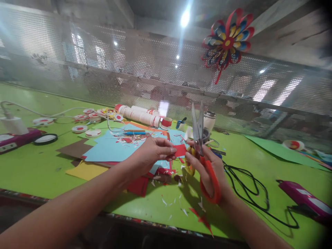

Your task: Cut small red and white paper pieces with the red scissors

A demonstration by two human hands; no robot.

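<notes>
My left hand (pixel 155 154) pinches a small red paper piece (pixel 180 150) by its left end, above the stack of coloured sheets. In my right hand (pixel 207 166) are scissors (pixel 211 180) with orange-red handles, their blades pointing up and slightly apart. The right fingertips come close to the paper's right end; whether they touch it I cannot tell. Behind those fingers shows a yellow object (pixel 191 162), partly hidden. Beneath my left hand lie light blue sheets (pixel 103 147), with a yellow sheet (pixel 86 171) and a red sheet (pixel 138 186) poking out at the front.
White and red paper scraps (pixel 178 200) litter the green table (pixel 38 169). Long white rolls (pixel 137 116) lie at the back beside pens (pixel 135 132). A black cord (pixel 251 186) runs to a purple power strip (pixel 306 200) at right. A paper flower (pixel 228 43) hangs above.
</notes>
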